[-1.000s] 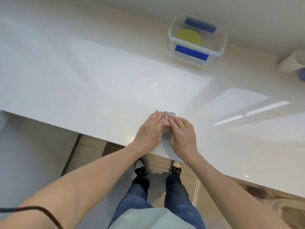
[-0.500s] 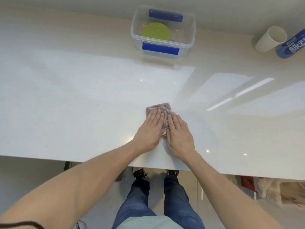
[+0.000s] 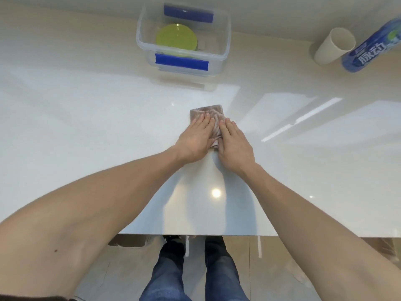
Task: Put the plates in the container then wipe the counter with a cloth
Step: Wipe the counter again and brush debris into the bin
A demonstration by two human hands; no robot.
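Note:
A folded beige cloth [image 3: 209,112] lies flat on the glossy white counter [image 3: 86,127]. My left hand [image 3: 195,137] and my right hand [image 3: 234,141] press down on it side by side, fingers flat and pointing away from me, covering its near half. A clear plastic container [image 3: 225,40] with blue clips stands at the far edge of the counter, straight beyond the cloth. A green plate [image 3: 176,41] lies inside it, in the left part.
A beige cup [image 3: 333,46] lies on its side at the far right, next to a blue bottle [image 3: 373,43] that also lies down. The counter's near edge runs just above my legs and shoes on the tiled floor.
Both hands have pushed the cloth away from the counter's near edge toward the container. The view has shifted, bringing the cup and bottle into sight.

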